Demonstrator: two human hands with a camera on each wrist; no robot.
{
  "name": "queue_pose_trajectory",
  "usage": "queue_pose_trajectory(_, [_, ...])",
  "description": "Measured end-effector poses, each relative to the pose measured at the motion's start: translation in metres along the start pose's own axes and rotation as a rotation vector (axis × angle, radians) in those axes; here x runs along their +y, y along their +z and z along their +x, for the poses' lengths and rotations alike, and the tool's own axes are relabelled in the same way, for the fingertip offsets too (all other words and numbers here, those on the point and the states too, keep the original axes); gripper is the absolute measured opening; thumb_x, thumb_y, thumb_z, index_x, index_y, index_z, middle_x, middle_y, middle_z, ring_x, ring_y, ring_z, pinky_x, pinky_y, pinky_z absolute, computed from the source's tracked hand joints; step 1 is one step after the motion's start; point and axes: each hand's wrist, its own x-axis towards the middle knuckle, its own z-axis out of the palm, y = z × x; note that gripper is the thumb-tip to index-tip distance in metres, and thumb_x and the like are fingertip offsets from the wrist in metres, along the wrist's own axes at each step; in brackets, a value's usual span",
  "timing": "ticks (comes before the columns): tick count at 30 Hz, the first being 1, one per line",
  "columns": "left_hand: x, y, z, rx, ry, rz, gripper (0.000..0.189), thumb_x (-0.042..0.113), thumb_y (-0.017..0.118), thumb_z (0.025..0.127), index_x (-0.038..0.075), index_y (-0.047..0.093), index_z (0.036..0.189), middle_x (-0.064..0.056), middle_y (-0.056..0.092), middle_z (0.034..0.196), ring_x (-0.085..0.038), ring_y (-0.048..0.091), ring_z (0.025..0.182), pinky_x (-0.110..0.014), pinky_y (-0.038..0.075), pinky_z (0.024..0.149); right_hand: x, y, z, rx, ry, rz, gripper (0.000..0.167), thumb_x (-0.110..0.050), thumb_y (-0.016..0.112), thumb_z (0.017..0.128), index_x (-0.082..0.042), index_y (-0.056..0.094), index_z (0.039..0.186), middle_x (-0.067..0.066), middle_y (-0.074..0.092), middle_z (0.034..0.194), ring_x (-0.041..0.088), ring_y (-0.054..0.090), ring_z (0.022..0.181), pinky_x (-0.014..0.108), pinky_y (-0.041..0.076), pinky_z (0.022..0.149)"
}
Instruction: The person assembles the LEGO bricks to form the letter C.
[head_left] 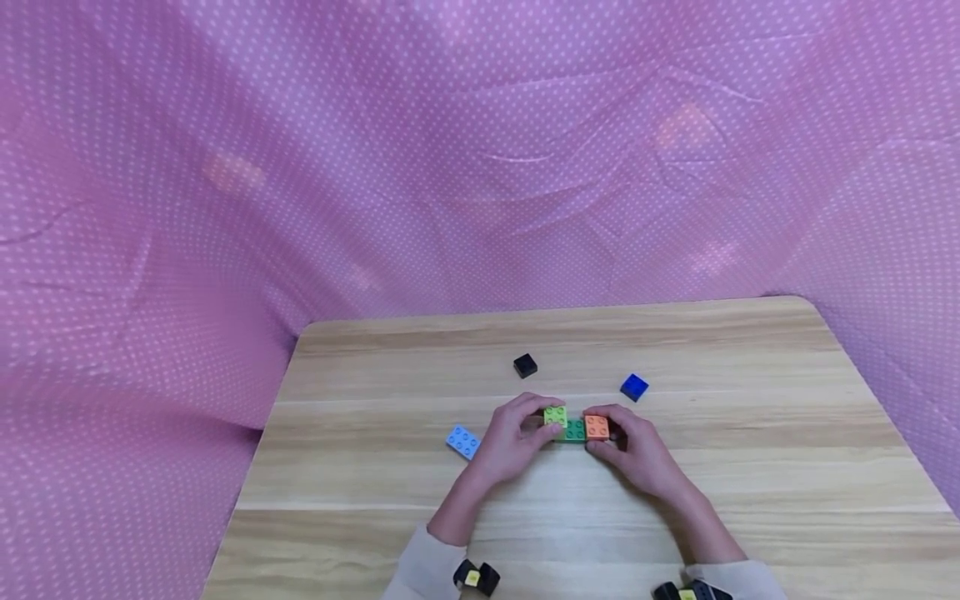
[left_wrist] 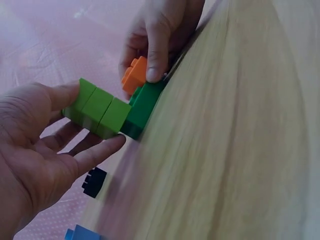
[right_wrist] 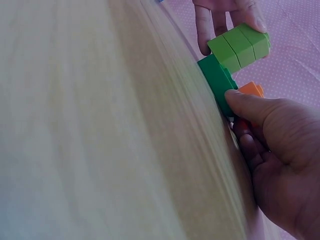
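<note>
My left hand (head_left: 510, 442) grips a stack of three lime green bricks (left_wrist: 98, 107) between thumb and fingers. The stack stands at the left end of a long dark green brick (head_left: 575, 430), touching it; whether its studs are fully seated I cannot tell. An orange brick (head_left: 596, 427) sits at the right end of the dark green one. With thumb and fingers, my right hand (head_left: 637, 450) pinches that end of the dark green brick, close against the orange brick. In the right wrist view its thumb lies on the dark green side, and its fingertips are partly hidden.
On the wooden table (head_left: 337, 467), a light blue brick (head_left: 463, 442) lies left of my left hand. A black brick (head_left: 525, 365) and a dark blue brick (head_left: 634, 387) lie farther back. Pink dotted cloth (head_left: 480, 167) hangs behind the table and along its sides.
</note>
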Motion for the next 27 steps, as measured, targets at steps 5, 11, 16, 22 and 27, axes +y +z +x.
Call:
queue_pose_trajectory(5, [0.002,0.003,0.002,0.009,-0.013,-0.048,0.036,0.018,0.077,0.098,0.009,0.072,0.133,0.000,0.069,0.125,-0.014,0.067,0.113,-0.040,0.059,0.100,0.000,-0.001,0.000,0.001,0.002,-0.003,0.050,-0.009,0.084,0.091,-0.018,0.066,0.137,0.000,0.070,0.128,0.019,0.064,0.113,0.035,0.054,0.096])
queue_pose_trajectory(11, [0.002,0.002,0.002,0.012,-0.043,-0.032,0.035,0.021,0.078,0.098,0.015,0.073,0.132,0.002,0.068,0.127,-0.013,0.066,0.115,-0.041,0.058,0.102,-0.001,0.000,0.000,0.002,0.000,0.001,0.049,-0.008,0.084,0.091,-0.018,0.067,0.136,0.000,0.070,0.129,0.019,0.064,0.113,0.036,0.053,0.097])
queue_pose_trajectory(16, [0.002,-0.002,-0.001,-0.022,-0.039,-0.041,0.040,0.024,0.077,0.099,0.017,0.069,0.138,0.001,0.067,0.132,-0.014,0.066,0.120,-0.038,0.057,0.103,-0.003,0.000,0.000,-0.005,0.003,0.005,0.049,-0.008,0.083,0.092,-0.016,0.066,0.137,0.000,0.069,0.129,0.019,0.064,0.112,0.035,0.053,0.096])
queue_pose_trajectory(22, [0.001,-0.013,0.003,-0.070,-0.031,-0.115,0.055,0.027,0.073,0.103,0.013,0.054,0.153,-0.013,0.060,0.145,-0.026,0.060,0.134,-0.037,0.053,0.110,-0.004,-0.001,0.000,-0.001,0.012,0.017,0.050,-0.008,0.083,0.091,-0.017,0.066,0.137,0.001,0.069,0.130,0.020,0.064,0.115,0.038,0.054,0.098])
queue_pose_trajectory(27, [-0.008,-0.030,0.015,0.020,-0.031,-0.104,0.046,0.026,0.065,0.107,0.006,0.057,0.148,-0.016,0.060,0.146,-0.030,0.060,0.133,-0.038,0.052,0.111,-0.002,0.000,0.000,-0.008,0.022,0.024,0.050,-0.010,0.083,0.092,-0.019,0.066,0.138,0.000,0.069,0.132,0.020,0.064,0.117,0.039,0.053,0.100])
